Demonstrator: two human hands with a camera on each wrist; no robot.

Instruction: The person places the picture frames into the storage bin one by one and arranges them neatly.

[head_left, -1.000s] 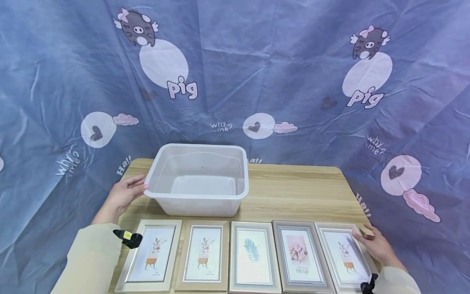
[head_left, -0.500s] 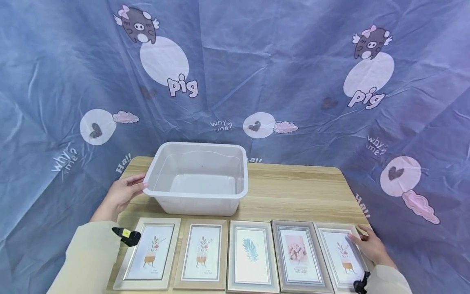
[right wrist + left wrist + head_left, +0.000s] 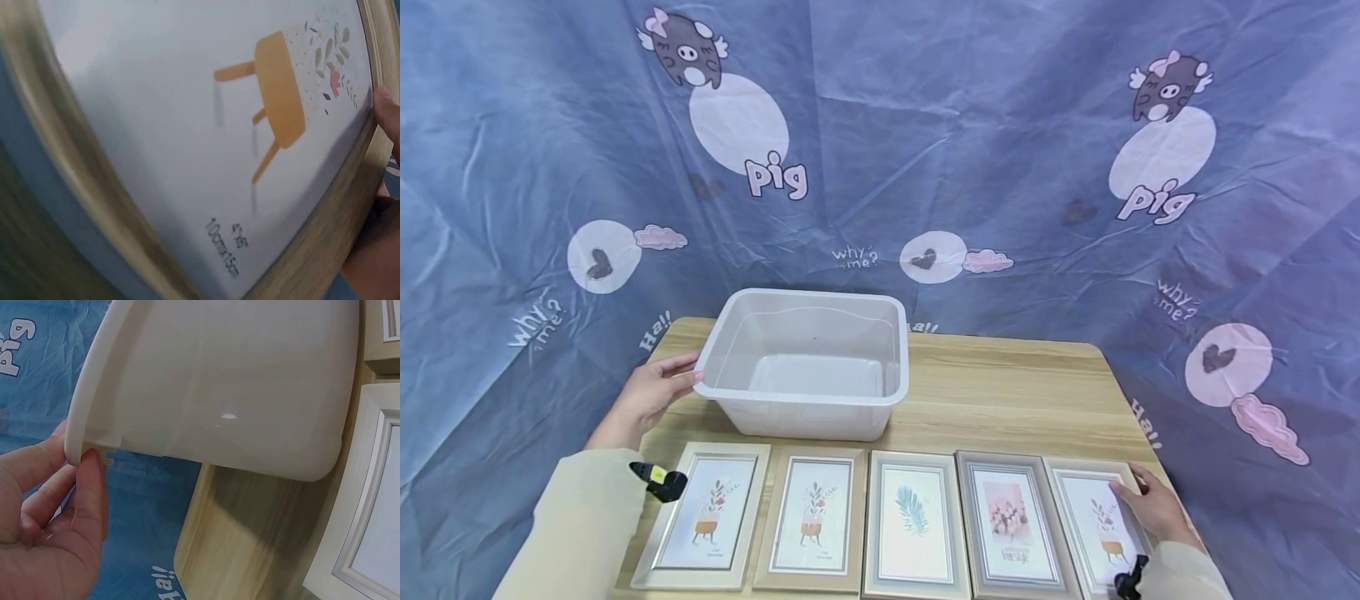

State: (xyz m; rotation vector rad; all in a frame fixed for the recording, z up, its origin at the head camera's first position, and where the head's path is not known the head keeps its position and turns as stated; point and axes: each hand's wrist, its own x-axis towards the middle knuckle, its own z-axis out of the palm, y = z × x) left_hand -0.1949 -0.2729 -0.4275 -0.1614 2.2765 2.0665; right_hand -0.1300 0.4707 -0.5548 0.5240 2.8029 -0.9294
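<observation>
My left hand [image 3: 647,398] pinches the left rim of a white plastic bin [image 3: 808,420], which stands upright on the table with nothing in it. In the left wrist view the thumb and fingers [image 3: 90,494] close on the rim from both sides. On the right, my right hand [image 3: 1161,507] grips the upper right edge of the rightmost picture frame [image 3: 1063,483]. Its thumb [image 3: 389,115] lies on the front border, and the other fingers go behind the edge. This frame holds a print of a plant in an orange footed pot.
Left of the held frame, several picture frames lie face up in a row: one with pink flowers [image 3: 1007,512], one with a blue leaf [image 3: 913,508], and others with potted plants [image 3: 812,517]. A blue patterned cloth [image 3: 1037,167] hangs behind the wooden table [image 3: 1000,375].
My right hand has moved slightly left onto the rightmost frame, its thumb now on the front border. My left hand has stayed at the bin's rim.
</observation>
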